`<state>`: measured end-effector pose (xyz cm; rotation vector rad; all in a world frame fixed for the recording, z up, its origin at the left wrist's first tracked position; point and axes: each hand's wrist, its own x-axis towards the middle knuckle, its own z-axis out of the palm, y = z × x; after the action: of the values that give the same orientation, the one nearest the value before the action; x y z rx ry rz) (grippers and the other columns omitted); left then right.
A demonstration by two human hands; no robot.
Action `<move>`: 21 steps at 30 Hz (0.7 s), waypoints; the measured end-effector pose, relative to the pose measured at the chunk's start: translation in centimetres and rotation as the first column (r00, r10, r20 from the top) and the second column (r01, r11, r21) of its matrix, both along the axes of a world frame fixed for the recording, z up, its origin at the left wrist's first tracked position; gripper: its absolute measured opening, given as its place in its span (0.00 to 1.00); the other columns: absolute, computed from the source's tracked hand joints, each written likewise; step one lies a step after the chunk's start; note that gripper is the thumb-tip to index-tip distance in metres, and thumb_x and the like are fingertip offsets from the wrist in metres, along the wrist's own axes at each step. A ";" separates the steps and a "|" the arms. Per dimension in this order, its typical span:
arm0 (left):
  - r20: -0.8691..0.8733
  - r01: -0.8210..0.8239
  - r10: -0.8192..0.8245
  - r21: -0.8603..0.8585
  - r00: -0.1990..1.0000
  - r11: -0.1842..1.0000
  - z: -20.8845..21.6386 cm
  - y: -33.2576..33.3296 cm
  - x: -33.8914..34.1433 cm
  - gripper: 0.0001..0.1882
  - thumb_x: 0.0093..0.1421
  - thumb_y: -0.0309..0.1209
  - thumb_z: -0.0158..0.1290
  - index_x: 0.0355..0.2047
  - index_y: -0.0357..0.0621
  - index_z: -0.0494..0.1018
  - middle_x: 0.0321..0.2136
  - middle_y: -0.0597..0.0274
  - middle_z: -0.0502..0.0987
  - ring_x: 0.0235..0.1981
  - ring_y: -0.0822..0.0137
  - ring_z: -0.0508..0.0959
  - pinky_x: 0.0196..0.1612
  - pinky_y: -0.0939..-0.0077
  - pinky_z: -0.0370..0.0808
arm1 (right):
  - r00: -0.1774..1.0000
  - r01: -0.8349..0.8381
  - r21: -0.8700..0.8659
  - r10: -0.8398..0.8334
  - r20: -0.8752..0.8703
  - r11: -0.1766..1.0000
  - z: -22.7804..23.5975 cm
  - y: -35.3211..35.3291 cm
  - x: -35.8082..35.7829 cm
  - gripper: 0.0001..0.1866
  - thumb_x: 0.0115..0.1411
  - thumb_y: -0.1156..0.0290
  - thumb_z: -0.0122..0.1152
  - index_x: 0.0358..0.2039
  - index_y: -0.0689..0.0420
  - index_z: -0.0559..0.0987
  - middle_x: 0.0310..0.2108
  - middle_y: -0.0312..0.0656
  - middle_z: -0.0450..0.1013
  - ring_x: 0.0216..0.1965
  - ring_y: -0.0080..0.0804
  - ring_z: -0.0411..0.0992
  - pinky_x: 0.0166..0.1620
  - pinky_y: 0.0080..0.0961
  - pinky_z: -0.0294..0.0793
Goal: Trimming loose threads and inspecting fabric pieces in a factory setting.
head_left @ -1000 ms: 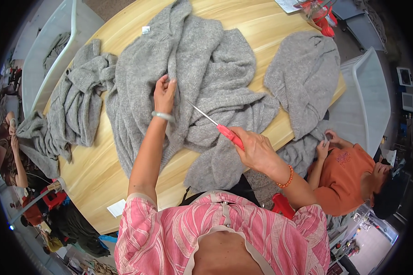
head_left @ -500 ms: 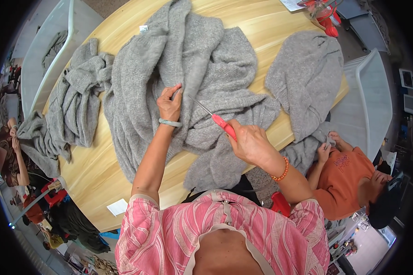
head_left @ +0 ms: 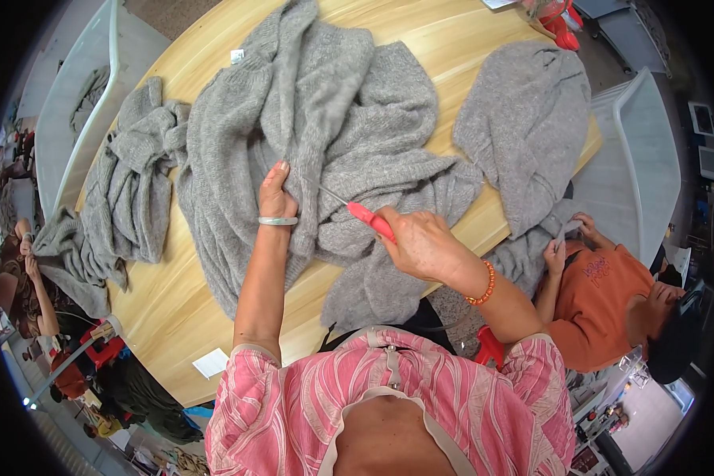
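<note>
A grey knitted sweater (head_left: 222, 174) lies spread in folds before me, with a small white label near its far part. My left hand (head_left: 275, 197) is closed on a fold of its knit, thumb up, the other fingers mostly hidden. In my right hand (head_left: 424, 244) is a tool with a red handle (head_left: 370, 220) and a thin metal shaft (head_left: 332, 193). The shaft points left and away from me, its tip against the grey knit just right of my left hand. Whether that tip is hooked cannot be made out.
Other grey knits lie at the left (head_left: 143, 159) and right (head_left: 523, 127) of the wooden table (head_left: 159, 317). Pale bins stand at the left (head_left: 75, 119) and right (head_left: 639, 159). A co-worker in orange (head_left: 603, 301) handles grey knit at the right; another person sits far left.
My left hand has shifted slightly left and toward me, still at the knit. My right hand has brought the red-handled tool a little left and nearer my left hand.
</note>
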<state>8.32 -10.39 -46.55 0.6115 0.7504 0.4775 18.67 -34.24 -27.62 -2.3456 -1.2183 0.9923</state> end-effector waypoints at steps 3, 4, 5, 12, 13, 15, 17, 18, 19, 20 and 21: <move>0.025 0.056 -0.055 -0.049 0.998 0.997 -0.1 0.0 -0.2 0.07 0.56 0.24 0.52 0.36 0.40 0.71 0.34 0.61 0.76 0.38 0.69 0.75 0.47 0.73 0.71 | 0.993 0.093 0.049 -0.096 0.064 0.994 -0.3 -0.1 -0.1 0.11 0.57 0.68 0.52 0.37 0.59 0.69 0.22 0.55 0.73 0.27 0.56 0.72 0.32 0.47 0.69; 0.015 0.043 -0.043 -0.007 0.999 0.999 -0.2 -0.1 -0.3 0.08 0.56 0.24 0.52 0.37 0.38 0.71 0.35 0.62 0.75 0.39 0.70 0.74 0.48 0.75 0.70 | 0.998 0.046 0.023 -0.047 0.036 0.999 -0.1 0.0 -0.3 0.11 0.56 0.67 0.52 0.37 0.59 0.69 0.22 0.55 0.72 0.27 0.55 0.72 0.32 0.47 0.69; 0.004 0.030 -0.030 0.035 1.000 0.999 -0.3 -0.2 -0.5 0.09 0.57 0.24 0.52 0.38 0.36 0.70 0.35 0.63 0.75 0.39 0.71 0.73 0.49 0.77 0.68 | 1.000 -0.003 -0.002 0.003 0.007 1.000 0.0 0.0 -0.5 0.11 0.56 0.67 0.52 0.37 0.59 0.69 0.22 0.55 0.72 0.27 0.55 0.72 0.32 0.47 0.69; -0.064 0.012 -0.006 0.089 0.998 0.996 -0.8 -0.8 -2.0 0.09 0.57 0.26 0.52 0.38 0.36 0.71 0.36 0.62 0.76 0.38 0.70 0.74 0.48 0.76 0.69 | 0.993 -0.099 -0.031 0.097 -0.064 0.995 0.5 -1.8 -2.5 0.11 0.56 0.67 0.52 0.37 0.59 0.69 0.20 0.56 0.71 0.27 0.56 0.72 0.32 0.47 0.69; -0.057 0.013 -0.012 0.026 0.998 1.000 -1.0 -0.9 -2.4 0.09 0.58 0.26 0.51 0.39 0.37 0.71 0.36 0.61 0.76 0.38 0.69 0.75 0.47 0.74 0.71 | 0.990 -0.120 -0.024 0.118 -0.074 0.993 0.7 -1.8 -2.9 0.11 0.56 0.67 0.52 0.38 0.59 0.69 0.21 0.56 0.71 0.27 0.56 0.72 0.31 0.47 0.69; -0.064 0.031 -0.034 -0.041 0.997 0.999 -1.0 -1.9 -3.4 0.09 0.60 0.28 0.49 0.39 0.38 0.71 0.35 0.60 0.77 0.36 0.68 0.76 0.45 0.75 0.72 | 0.984 -0.156 -0.015 0.155 -0.083 0.988 0.9 -1.7 -3.5 0.12 0.55 0.68 0.52 0.38 0.59 0.69 0.21 0.57 0.71 0.27 0.57 0.72 0.31 0.47 0.69; -0.094 0.029 -0.029 -0.006 0.995 1.000 -1.0 -2.8 -4.8 0.09 0.60 0.28 0.48 0.39 0.38 0.71 0.35 0.60 0.77 0.35 0.69 0.76 0.44 0.76 0.72 | 0.997 -0.069 -0.046 0.067 -0.040 0.997 1.2 -1.2 -3.9 0.12 0.55 0.68 0.53 0.39 0.59 0.69 0.20 0.57 0.71 0.26 0.57 0.71 0.31 0.47 0.69; -0.124 0.043 -0.040 0.026 0.992 0.999 -1.0 -3.1 -5.8 0.08 0.61 0.28 0.47 0.39 0.38 0.71 0.35 0.60 0.77 0.35 0.70 0.76 0.44 0.76 0.72 | 0.995 -0.089 -0.043 0.087 -0.041 0.995 1.4 -1.1 -4.2 0.12 0.55 0.68 0.53 0.39 0.59 0.69 0.20 0.57 0.71 0.26 0.57 0.71 0.31 0.47 0.69; -0.122 0.053 -0.047 0.050 0.991 0.997 -1.1 -3.2 -6.5 0.11 0.59 0.28 0.51 0.41 0.35 0.71 0.34 0.60 0.77 0.33 0.71 0.76 0.42 0.79 0.72 | 0.997 -0.077 -0.032 0.077 -0.011 0.997 1.6 -0.9 -4.5 0.12 0.55 0.69 0.53 0.39 0.59 0.69 0.21 0.57 0.71 0.27 0.57 0.71 0.32 0.47 0.69; -0.125 0.029 -0.022 0.054 0.992 0.998 -1.1 -3.4 -7.8 0.11 0.59 0.28 0.51 0.41 0.35 0.71 0.34 0.60 0.77 0.33 0.71 0.76 0.42 0.79 0.72 | 0.998 -0.067 -0.018 0.067 0.016 0.998 1.8 -0.7 -5.0 0.12 0.54 0.70 0.53 0.40 0.58 0.69 0.21 0.57 0.71 0.27 0.58 0.71 0.32 0.47 0.69; -0.273 0.200 -0.126 0.263 0.954 0.944 1.4 -4.8 -7.3 0.14 0.58 0.30 0.52 0.43 0.36 0.70 0.34 0.62 0.77 0.35 0.71 0.75 0.42 0.80 0.72 | 0.998 -0.065 -0.031 0.066 0.021 0.997 1.7 -1.3 -5.1 0.12 0.54 0.70 0.53 0.40 0.58 0.69 0.21 0.57 0.71 0.27 0.58 0.71 0.32 0.47 0.69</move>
<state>1.01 -15.22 -45.18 1.0148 0.8696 0.3588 13.55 -35.58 -25.96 -2.3594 -1.3053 1.0152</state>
